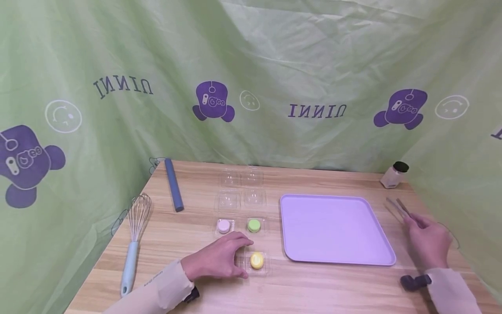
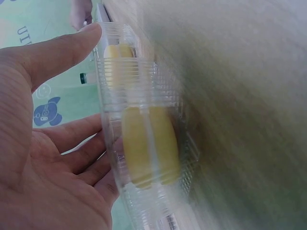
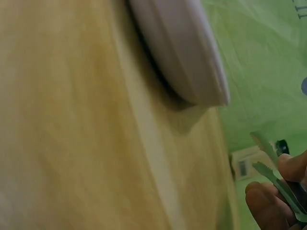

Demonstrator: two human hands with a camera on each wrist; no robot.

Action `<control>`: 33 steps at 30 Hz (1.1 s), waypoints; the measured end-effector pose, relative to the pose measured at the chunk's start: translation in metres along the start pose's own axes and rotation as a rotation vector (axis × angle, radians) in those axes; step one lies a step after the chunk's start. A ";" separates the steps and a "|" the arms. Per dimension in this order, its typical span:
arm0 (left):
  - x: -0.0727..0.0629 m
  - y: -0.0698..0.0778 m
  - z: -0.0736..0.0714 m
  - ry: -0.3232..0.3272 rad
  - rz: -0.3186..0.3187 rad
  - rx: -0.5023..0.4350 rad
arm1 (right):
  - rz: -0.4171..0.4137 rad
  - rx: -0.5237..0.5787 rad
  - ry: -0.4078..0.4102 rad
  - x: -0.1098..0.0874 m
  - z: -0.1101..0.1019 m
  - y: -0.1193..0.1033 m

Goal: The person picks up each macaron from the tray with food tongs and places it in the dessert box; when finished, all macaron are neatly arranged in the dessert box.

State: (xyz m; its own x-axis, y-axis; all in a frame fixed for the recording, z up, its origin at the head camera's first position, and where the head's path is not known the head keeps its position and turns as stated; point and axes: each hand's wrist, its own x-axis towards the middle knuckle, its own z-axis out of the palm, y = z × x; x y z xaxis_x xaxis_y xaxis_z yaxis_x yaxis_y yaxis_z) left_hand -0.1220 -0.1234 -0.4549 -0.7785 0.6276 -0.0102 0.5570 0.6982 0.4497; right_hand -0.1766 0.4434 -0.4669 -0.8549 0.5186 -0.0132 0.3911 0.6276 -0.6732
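Observation:
My left hand (image 1: 219, 259) reaches around a small clear plastic box (image 1: 267, 267) holding a yellow macaron (image 1: 256, 261). Thumb and forefinger are spread, their tips close to the box's near and far sides. In the left wrist view the thumb (image 2: 72, 50) comes right up to the box's ribbed rim, and the other fingers extend at its side. Farther back, a pink macaron (image 1: 224, 226) and a green macaron (image 1: 254, 225) sit in clear boxes. On the right, my right hand (image 1: 429, 240) grips metal tongs (image 3: 280, 189), whose toothed tips are apart and point forward.
A purple tray (image 1: 337, 229) lies between my hands. Clear plastic containers (image 1: 228, 199) stand behind the macarons. At left lie a whisk (image 1: 133, 248) and a blue rod (image 1: 174, 185). A black-lidded jar (image 1: 393, 175) stands at back right. Green cloth (image 1: 274, 56) hangs around the table.

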 end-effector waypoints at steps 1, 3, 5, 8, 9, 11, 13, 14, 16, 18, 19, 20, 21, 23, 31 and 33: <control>0.000 0.000 0.000 0.002 0.003 0.001 | 0.001 -0.006 0.001 0.000 0.001 0.003; 0.000 0.000 0.001 0.003 0.008 0.004 | 0.000 -0.032 -0.001 0.002 0.002 0.008; 0.000 -0.001 0.001 0.004 0.010 0.007 | 0.008 -0.050 -0.011 0.003 0.002 0.011; -0.001 -0.001 0.001 0.005 0.009 0.008 | 0.004 -0.090 -0.025 0.005 0.002 0.015; -0.001 -0.001 0.001 0.006 0.010 0.009 | 0.004 -0.102 -0.030 0.006 0.002 0.016; -0.001 -0.002 0.002 0.006 0.011 0.010 | -0.006 -0.123 -0.032 0.006 0.003 0.017; -0.001 -0.002 0.002 0.006 0.012 0.009 | -0.009 -0.129 -0.029 0.006 0.004 0.018; -0.001 -0.002 0.002 0.004 0.011 0.007 | -0.016 -0.131 -0.024 0.005 0.005 0.019; -0.001 -0.003 0.003 0.003 0.013 0.004 | -0.028 -0.123 -0.012 0.003 0.007 0.020; -0.001 -0.003 0.003 0.001 0.013 0.004 | -0.042 -0.116 0.001 0.001 0.009 0.020; -0.001 -0.003 0.003 0.000 0.013 0.005 | -0.048 -0.113 0.007 0.001 0.009 0.020; -0.001 -0.003 0.003 0.001 0.014 0.006 | -0.059 -0.116 0.016 0.000 0.010 0.020; 0.000 -0.003 0.002 0.003 0.017 0.008 | -0.063 -0.114 0.023 -0.001 0.011 0.019; 0.000 -0.002 0.001 0.003 0.016 0.009 | -0.067 -0.113 0.031 -0.001 0.011 0.019; 0.001 -0.002 0.000 -0.002 0.010 0.007 | -0.078 -0.121 0.040 0.000 0.013 0.019; 0.001 -0.002 0.001 -0.002 0.009 0.006 | -0.080 -0.117 0.046 -0.001 0.013 0.018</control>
State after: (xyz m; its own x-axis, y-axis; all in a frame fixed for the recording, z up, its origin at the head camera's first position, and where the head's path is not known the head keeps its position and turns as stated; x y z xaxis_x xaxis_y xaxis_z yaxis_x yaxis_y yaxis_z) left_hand -0.1235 -0.1243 -0.4565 -0.7732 0.6341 -0.0078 0.5654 0.6948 0.4445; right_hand -0.1735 0.4468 -0.4888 -0.8692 0.4890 0.0727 0.3620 0.7297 -0.5801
